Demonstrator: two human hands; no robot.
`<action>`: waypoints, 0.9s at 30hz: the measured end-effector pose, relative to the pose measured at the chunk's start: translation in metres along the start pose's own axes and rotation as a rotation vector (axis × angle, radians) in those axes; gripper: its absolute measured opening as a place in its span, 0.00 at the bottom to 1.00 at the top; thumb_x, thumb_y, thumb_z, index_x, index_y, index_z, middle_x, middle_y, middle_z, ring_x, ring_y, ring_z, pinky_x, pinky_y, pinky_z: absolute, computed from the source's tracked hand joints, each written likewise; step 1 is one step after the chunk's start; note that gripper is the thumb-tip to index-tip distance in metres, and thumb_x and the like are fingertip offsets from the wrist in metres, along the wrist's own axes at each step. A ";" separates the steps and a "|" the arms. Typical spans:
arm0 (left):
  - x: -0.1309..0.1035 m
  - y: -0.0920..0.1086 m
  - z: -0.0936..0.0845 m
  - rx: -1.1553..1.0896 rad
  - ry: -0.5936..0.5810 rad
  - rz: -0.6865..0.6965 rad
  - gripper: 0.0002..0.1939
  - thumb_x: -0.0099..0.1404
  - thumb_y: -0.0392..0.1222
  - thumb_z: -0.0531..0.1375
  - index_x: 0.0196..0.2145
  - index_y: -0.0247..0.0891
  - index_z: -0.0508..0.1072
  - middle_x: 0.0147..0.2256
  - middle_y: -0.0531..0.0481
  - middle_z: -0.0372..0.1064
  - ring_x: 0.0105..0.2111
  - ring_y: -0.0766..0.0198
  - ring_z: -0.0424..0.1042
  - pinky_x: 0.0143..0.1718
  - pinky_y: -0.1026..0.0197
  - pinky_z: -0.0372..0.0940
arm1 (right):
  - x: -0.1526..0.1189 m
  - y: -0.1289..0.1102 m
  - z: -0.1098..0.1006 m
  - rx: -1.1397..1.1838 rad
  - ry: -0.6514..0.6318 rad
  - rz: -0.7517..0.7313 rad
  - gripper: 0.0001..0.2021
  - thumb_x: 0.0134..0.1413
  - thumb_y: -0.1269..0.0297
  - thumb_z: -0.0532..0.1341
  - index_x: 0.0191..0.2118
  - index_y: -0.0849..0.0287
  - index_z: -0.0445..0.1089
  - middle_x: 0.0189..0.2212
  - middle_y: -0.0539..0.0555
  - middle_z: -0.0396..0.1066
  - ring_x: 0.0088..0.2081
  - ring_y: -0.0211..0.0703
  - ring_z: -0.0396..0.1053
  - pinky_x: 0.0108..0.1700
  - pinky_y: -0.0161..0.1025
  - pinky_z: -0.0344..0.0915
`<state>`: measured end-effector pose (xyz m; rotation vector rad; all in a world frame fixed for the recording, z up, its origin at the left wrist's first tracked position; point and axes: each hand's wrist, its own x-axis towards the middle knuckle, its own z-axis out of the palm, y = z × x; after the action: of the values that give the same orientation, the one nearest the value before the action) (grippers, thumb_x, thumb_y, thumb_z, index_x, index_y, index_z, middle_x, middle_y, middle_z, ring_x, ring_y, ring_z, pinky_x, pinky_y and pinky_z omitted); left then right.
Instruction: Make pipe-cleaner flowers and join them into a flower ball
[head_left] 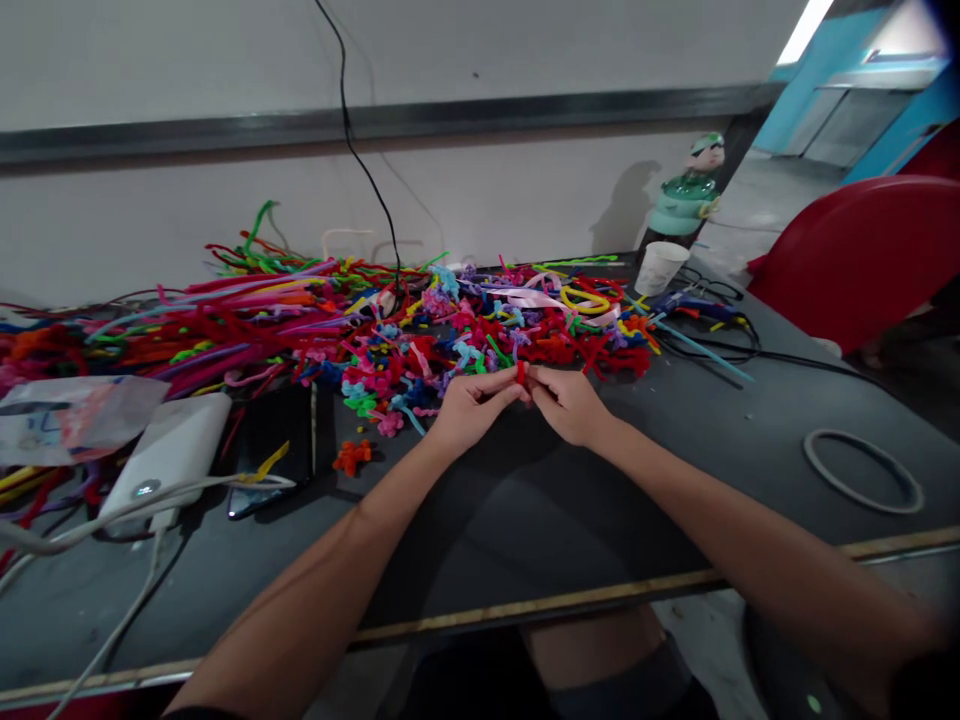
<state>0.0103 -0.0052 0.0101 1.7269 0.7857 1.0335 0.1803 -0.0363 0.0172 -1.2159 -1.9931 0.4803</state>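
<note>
My left hand [478, 403] and my right hand [564, 402] meet over the middle of the dark table [510, 530]. Between their pinched fingertips is a short red pipe cleaner [521, 374], bent small; its exact shape is partly hidden by the fingers. Just beyond the hands lies a heap of twisted pipe-cleaner pieces [465, 320] in pink, red, blue, purple and green. An orange pipe-cleaner piece [352, 457] rests apart from the heap, left of my left forearm.
Long loose pipe cleaners [247, 310] pile up at the back left. Nearer are a white power bank [172, 450] with cables, a dark phone [277, 440] and a plastic bag [75, 418]. On the right stand a paper cup [661, 268], a green bottle [679, 205], a glue gun [701, 308] and a grey ring [862, 470].
</note>
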 end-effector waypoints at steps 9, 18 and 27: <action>-0.009 -0.008 0.002 1.009 0.141 0.436 0.14 0.64 0.42 0.53 0.42 0.41 0.77 0.23 0.48 0.71 0.25 0.65 0.68 0.30 0.62 0.62 | -0.003 0.004 -0.004 -0.198 0.010 -0.104 0.13 0.57 0.63 0.52 0.25 0.59 0.68 0.21 0.50 0.66 0.24 0.36 0.62 0.28 0.33 0.53; -0.008 -0.006 -0.008 0.957 0.058 0.576 0.12 0.64 0.39 0.54 0.41 0.39 0.75 0.30 0.47 0.76 0.31 0.64 0.72 0.35 0.61 0.65 | 0.001 0.004 0.001 -0.067 0.117 -0.078 0.13 0.56 0.64 0.54 0.23 0.57 0.70 0.21 0.51 0.68 0.24 0.38 0.65 0.28 0.35 0.58; -0.004 0.003 -0.007 0.627 0.272 0.376 0.09 0.62 0.39 0.56 0.37 0.38 0.75 0.32 0.48 0.76 0.30 0.65 0.74 0.34 0.63 0.66 | 0.006 0.022 -0.001 -0.014 0.257 0.082 0.09 0.54 0.60 0.57 0.27 0.55 0.70 0.23 0.52 0.71 0.24 0.43 0.67 0.27 0.39 0.62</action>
<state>0.0026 -0.0071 0.0133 2.3609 1.0611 1.3955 0.1920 -0.0206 0.0062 -1.3023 -1.7374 0.3321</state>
